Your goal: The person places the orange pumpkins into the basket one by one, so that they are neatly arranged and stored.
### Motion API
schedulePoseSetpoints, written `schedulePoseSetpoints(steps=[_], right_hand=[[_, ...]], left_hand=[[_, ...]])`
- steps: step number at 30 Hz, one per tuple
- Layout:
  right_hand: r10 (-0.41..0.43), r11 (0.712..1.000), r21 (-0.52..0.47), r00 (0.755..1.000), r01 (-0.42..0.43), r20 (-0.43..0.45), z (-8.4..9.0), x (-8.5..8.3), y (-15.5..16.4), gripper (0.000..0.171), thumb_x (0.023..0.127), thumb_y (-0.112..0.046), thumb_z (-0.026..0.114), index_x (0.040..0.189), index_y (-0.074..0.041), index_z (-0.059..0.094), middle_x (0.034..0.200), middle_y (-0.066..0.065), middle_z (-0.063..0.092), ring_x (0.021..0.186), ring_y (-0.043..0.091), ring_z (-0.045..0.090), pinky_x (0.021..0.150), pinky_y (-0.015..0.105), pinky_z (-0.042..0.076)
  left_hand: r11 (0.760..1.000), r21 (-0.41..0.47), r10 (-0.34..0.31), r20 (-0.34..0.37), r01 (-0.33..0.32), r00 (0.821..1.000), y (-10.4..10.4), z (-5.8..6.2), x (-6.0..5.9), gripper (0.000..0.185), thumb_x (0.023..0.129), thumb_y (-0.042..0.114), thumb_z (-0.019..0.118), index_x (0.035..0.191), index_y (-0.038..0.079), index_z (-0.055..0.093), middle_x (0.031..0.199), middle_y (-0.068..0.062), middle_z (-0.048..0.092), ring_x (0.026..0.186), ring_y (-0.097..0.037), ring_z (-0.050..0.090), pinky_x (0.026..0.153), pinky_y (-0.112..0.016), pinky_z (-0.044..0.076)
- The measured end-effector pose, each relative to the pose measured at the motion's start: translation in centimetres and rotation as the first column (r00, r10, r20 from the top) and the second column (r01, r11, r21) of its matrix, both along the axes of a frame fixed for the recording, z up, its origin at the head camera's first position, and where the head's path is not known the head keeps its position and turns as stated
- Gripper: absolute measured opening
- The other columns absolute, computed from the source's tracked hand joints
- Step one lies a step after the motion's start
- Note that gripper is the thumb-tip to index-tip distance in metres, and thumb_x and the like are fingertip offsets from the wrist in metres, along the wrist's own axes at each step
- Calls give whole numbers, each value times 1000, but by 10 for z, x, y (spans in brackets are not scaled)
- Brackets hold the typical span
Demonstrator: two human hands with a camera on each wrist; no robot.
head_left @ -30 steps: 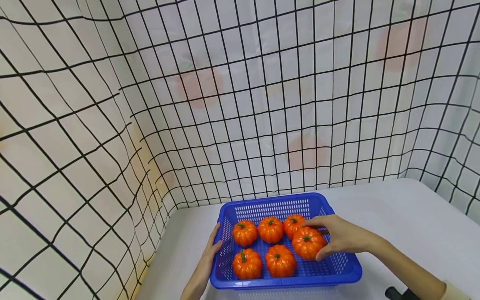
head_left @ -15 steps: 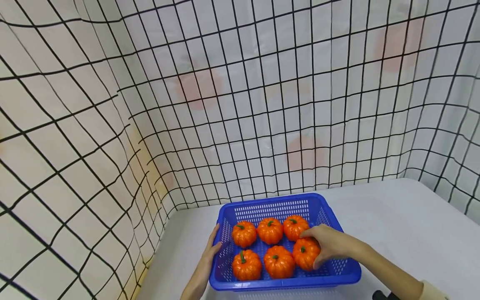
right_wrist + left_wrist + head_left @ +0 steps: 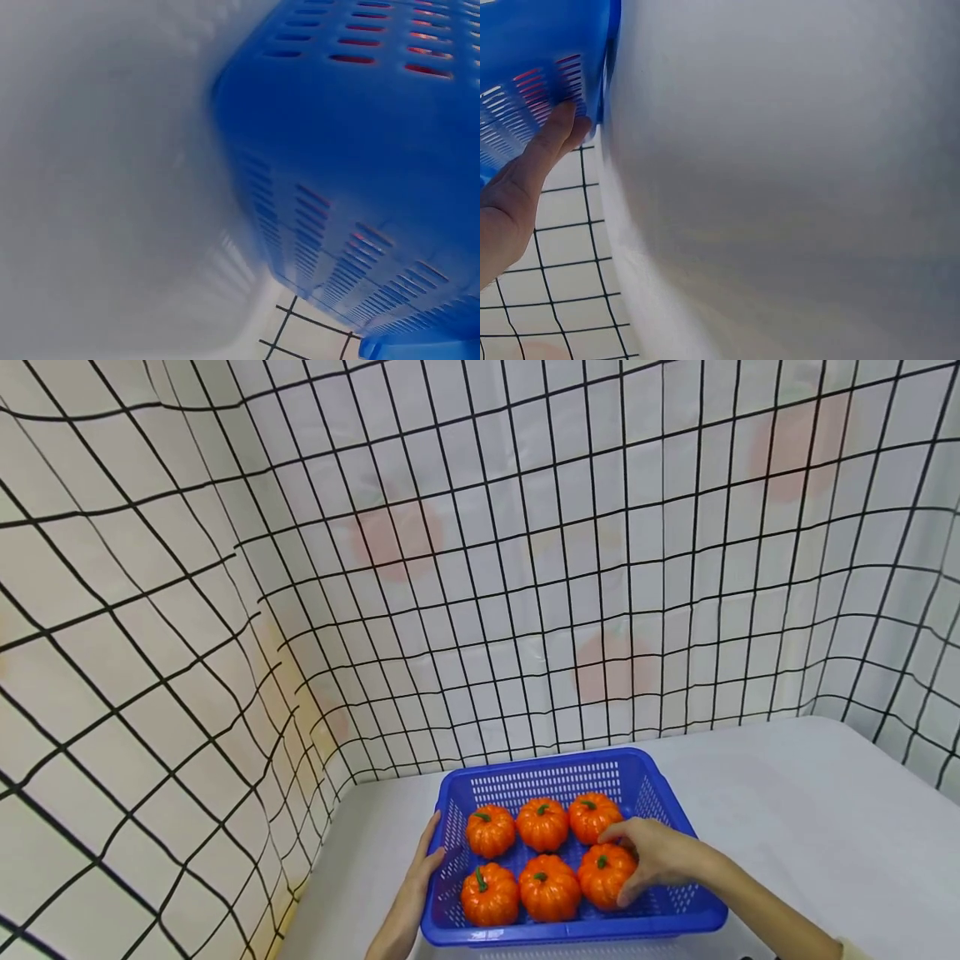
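A blue plastic basket (image 3: pixel 573 931) holds several small orange pumpkins in two rows of three. My right hand (image 3: pixel 663 856) reaches over the basket's right side and grips the front-right pumpkin (image 3: pixel 604 881) between thumb and fingers. That pumpkin sits beside the front-middle pumpkin (image 3: pixel 550 893), with the front-left pumpkin (image 3: pixel 491 900) beyond. Behind stand the back-left pumpkin (image 3: pixel 491 835), back-middle pumpkin (image 3: pixel 542 828) and back-right pumpkin (image 3: pixel 592 820). Along the basket's left outer wall, my left hand (image 3: pixel 412 893) rests with fairly straight fingers (image 3: pixel 551 135). The right wrist view has only the slotted basket wall (image 3: pixel 360 135), no hand.
The basket stands on a white tabletop (image 3: pixel 780 802), near its back edge. A black grid net (image 3: pixel 525 585) hangs behind and to the left, in front of pale sheeting with faint fruit prints. Tabletop extends to the basket's right.
My right hand has brought its pumpkin toward the basket's front, into line with the front row. The front-row pumpkins have shifted slightly left. My left hand has stayed at the basket's left side.
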State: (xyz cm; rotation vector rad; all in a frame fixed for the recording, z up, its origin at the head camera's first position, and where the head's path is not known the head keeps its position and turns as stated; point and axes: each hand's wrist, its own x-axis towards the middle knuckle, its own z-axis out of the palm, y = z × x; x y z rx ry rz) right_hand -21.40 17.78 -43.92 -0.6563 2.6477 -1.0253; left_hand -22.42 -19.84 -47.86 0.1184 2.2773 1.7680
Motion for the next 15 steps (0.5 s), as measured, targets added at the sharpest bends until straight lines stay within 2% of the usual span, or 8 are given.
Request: schedulePoseSetpoints(steps=[7, 12, 15], right_hand=[[59, 996, -73, 998, -57, 30, -1, -3, 4, 61, 76, -23, 92, 127, 4, 70, 125, 24, 72, 117, 48, 67, 97, 65, 53], [84, 995, -57, 996, -82, 36, -1, -2, 4, 61, 80, -25, 88, 131, 3, 69, 132, 21, 70, 125, 47, 62, 101, 67, 50], [94, 995, -27, 995, -93, 46, 0, -1, 4, 61, 84, -26, 85, 134, 2, 66, 135, 22, 68, 129, 49, 58, 104, 69, 45]], left_hand=[[1000, -11, 12, -11, -12, 1000, 0, 1, 0, 67, 108, 51, 37, 167, 36, 9, 175, -19, 0, 155, -59, 5, 118, -80, 14], [1000, -16, 14, -6, -14, 1000, 1, 1, 0, 67, 108, 52, 36, 167, 37, 9, 175, -19, 0, 155, -60, 7, 118, -80, 17], [1000, -19, 25, -6, -25, 1000, 2, 0, 0, 66, 108, 52, 37, 167, 37, 10, 175, -19, 1, 155, -59, 6, 118, -80, 14]])
